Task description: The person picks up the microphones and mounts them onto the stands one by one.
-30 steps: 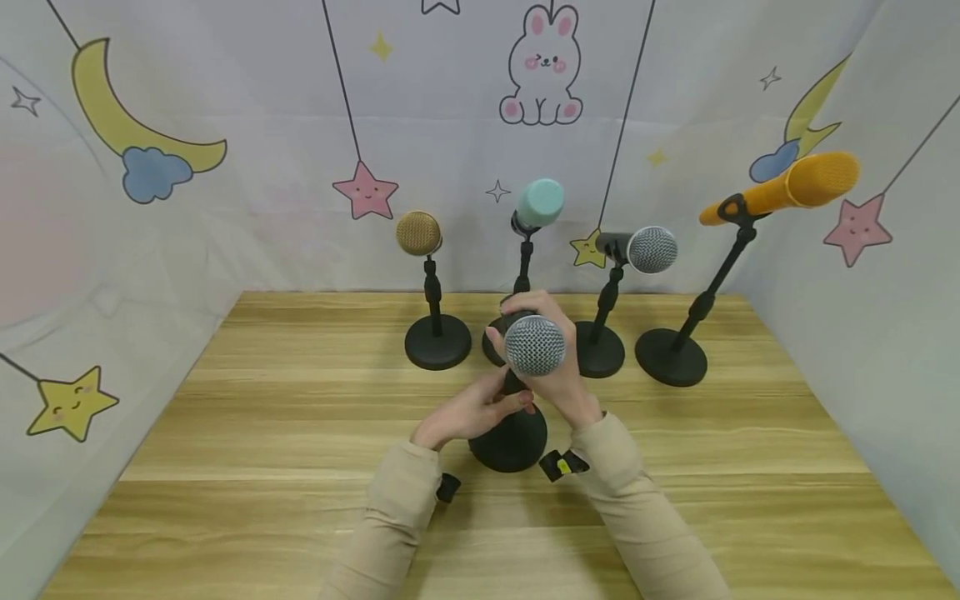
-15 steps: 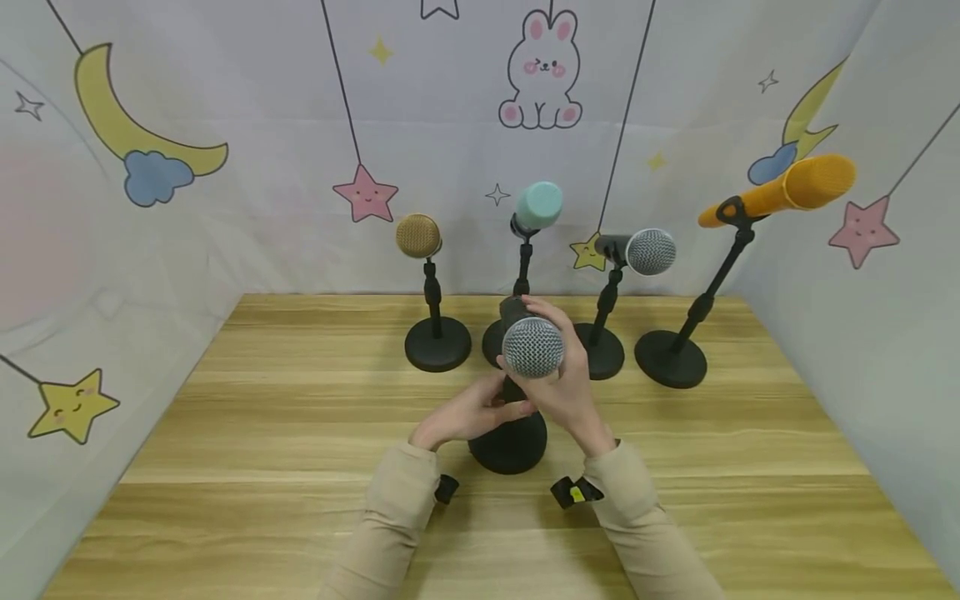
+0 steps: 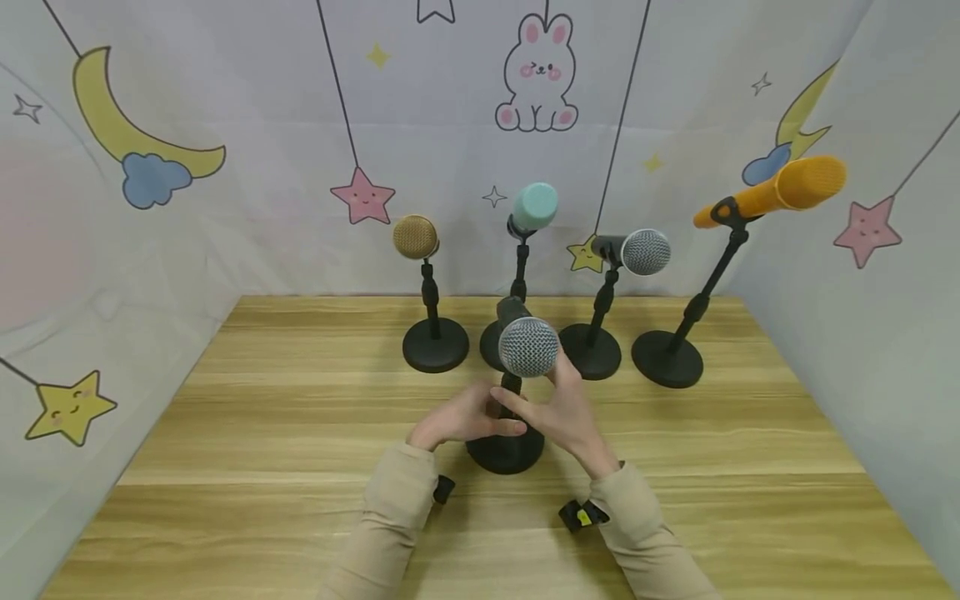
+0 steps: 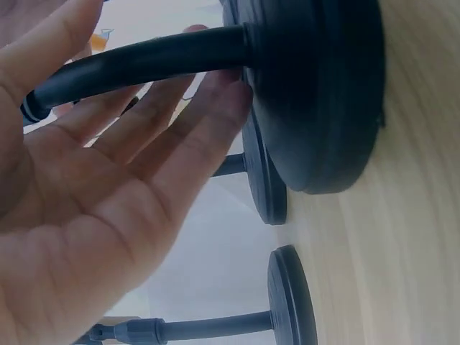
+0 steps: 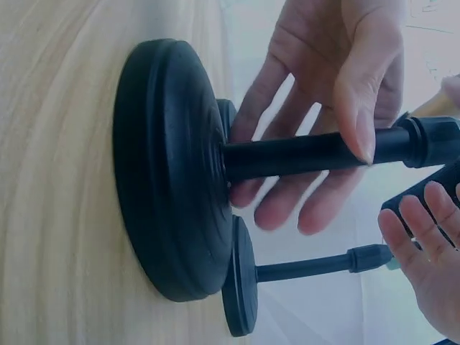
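A microphone with a silver mesh head and dark body sits atop a short black desk stand, its head tilted toward me. Around the stand's pole, my left hand lies loosely, thumb on the near side and fingers extended behind. The right wrist view shows that left thumb across the pole. My right hand is just right of the pole below the mesh head, fingers spread and fairly straight; its thumb overlaps the pole, and contact cannot be told. The microphone hides the clip and some right fingers.
Behind stand a gold-headed microphone, a mint-headed one, a silver-mesh one and an orange one, each on a round-based black stand. The wooden table meets a patterned white curtain.
My right hand has come off the microphone's body and moved down and right beside the pole, its fingers opening. The left hand has stayed around the pole, shifting slightly lower. The microphone remains on its stand.
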`<state>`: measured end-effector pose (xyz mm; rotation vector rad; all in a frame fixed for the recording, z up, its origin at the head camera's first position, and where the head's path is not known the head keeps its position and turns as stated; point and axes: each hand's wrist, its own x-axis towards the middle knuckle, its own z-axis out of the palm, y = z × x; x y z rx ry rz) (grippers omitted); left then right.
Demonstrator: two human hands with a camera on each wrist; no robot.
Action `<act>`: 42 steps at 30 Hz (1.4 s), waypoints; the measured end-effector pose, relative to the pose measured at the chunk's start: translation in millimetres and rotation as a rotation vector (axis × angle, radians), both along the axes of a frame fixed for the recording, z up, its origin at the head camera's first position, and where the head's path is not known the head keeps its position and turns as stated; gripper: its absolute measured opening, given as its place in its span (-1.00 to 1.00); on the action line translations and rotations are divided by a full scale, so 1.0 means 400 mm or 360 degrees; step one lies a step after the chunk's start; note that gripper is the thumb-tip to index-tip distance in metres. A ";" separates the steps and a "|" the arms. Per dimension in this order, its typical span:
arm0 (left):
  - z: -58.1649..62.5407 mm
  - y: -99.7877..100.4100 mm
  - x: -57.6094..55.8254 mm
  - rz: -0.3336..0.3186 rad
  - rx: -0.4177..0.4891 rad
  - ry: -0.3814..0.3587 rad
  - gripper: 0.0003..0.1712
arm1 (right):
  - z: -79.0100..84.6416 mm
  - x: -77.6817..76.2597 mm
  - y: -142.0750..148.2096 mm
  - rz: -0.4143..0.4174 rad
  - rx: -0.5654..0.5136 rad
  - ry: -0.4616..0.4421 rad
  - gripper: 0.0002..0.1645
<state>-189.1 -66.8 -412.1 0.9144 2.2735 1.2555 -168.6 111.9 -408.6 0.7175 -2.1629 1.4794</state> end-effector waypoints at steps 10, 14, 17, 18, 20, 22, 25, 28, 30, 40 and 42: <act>-0.011 -0.002 0.000 0.0051 -0.0093 0.0025 -0.72 | -0.001 -0.001 -0.010 -0.0030 0.0127 0.0032 -0.49; -0.010 0.001 0.003 0.0060 -0.0148 0.0055 -0.69 | 0.002 -0.001 -0.011 -0.0028 0.0117 0.0054 -0.52; -0.009 0.006 0.005 0.0073 -0.0200 0.0070 -0.68 | 0.001 -0.002 -0.010 -0.0028 0.0135 0.0109 -0.53; -0.010 0.007 0.005 0.0070 -0.0212 0.0070 -0.68 | 0.001 -0.003 -0.010 -0.0027 0.0143 0.0130 -0.54; -0.010 0.011 0.006 0.0057 -0.0233 0.0091 -0.68 | 0.000 -0.004 -0.010 -0.0024 0.0157 0.0166 -0.57; -0.010 0.013 0.006 0.0051 -0.0242 0.0087 -0.68 | -0.001 -0.004 -0.009 -0.0023 0.0169 0.0195 -0.60; -0.011 0.014 0.007 0.0041 -0.0242 0.0092 -0.72 | -0.002 -0.004 -0.009 -0.0020 0.0176 0.0228 -0.64; -0.012 0.013 0.006 0.0022 -0.0235 0.0109 -0.75 | -0.003 -0.005 -0.009 -0.0015 0.0182 0.0263 -0.66; -0.013 0.013 0.006 0.0019 -0.0235 0.0110 -0.75 | -0.003 -0.006 -0.009 -0.0009 0.0183 0.0278 -0.66; -0.014 0.015 0.008 0.0029 -0.0264 0.0088 -0.75 | 0.002 -0.005 -0.005 0.0028 0.0186 0.0268 -0.68; -0.012 0.015 0.008 0.0028 -0.0271 0.0099 -0.76 | 0.002 -0.006 -0.005 0.0033 0.0187 0.0264 -0.69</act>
